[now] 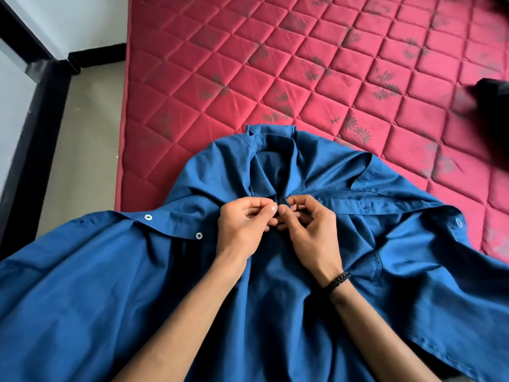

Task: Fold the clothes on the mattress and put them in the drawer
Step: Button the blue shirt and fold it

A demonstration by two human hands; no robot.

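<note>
Cotton-like blue button-up shirt (275,299) lies spread across the near corner of a red quilted mattress (275,64), collar pointing away from the person, its smooth cloth rumpled into soft folds. The left hand (243,226) and the right hand (308,230) meet just below the collar (272,158), each grip pinching the shirt's front edges between thumb and curled fingers; what sits between the fingertips is too small to make out. Two round silvery snap buttons (148,217) show on the placket, which runs out to the left. A black braided bracelet (337,281) circles the right wrist.

The shirt's lower part is cut off by the bottom edge of the view, and its left side hangs past the mattress edge over a pale grey floor (82,161). The mattress is stitched in diamonds with faded dark flower prints. A blurred dark object (493,92) lies at the right edge, too smeared to identify. Beyond the collar the mattress stretches away. A black skirting (35,133) lines the white wall at left.
</note>
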